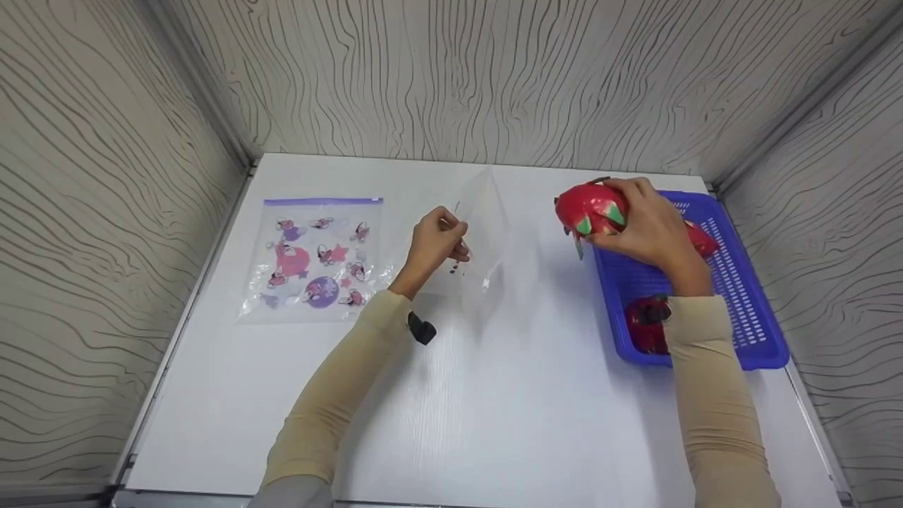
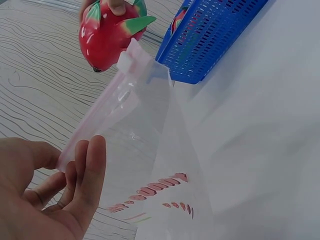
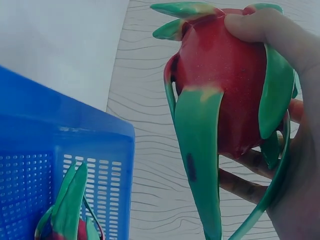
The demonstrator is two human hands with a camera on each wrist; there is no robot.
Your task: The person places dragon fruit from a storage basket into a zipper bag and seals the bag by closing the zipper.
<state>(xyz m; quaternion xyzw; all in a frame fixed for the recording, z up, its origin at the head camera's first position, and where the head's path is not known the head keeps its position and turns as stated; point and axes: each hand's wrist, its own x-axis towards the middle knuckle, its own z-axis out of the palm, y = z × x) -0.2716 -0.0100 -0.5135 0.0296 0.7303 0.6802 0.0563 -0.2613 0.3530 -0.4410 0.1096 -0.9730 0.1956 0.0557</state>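
Note:
My right hand (image 1: 652, 226) grips a red dragon fruit with green leaf-like scales (image 1: 591, 209), raised beside the left rim of the blue basket. In the right wrist view the thumb lies on the fruit's red skin (image 3: 220, 70) and the fingers wrap behind it. A clear zip bag (image 2: 145, 130) with a pink zip strip and red print stands on edge over the table. My left hand (image 1: 436, 243) pinches that bag by one end of its zip strip. From the left wrist, the dragon fruit (image 2: 107, 37) shows just beyond the bag's slider end.
The blue perforated basket (image 1: 758, 310) sits at the table's right side, with more dragon fruits (image 1: 640, 331) inside, partly hidden by the right arm. A second zip bag (image 1: 317, 261) with a purple strip and cartoon print lies flat at left. Wood-grain panels (image 1: 451, 77) enclose the white table.

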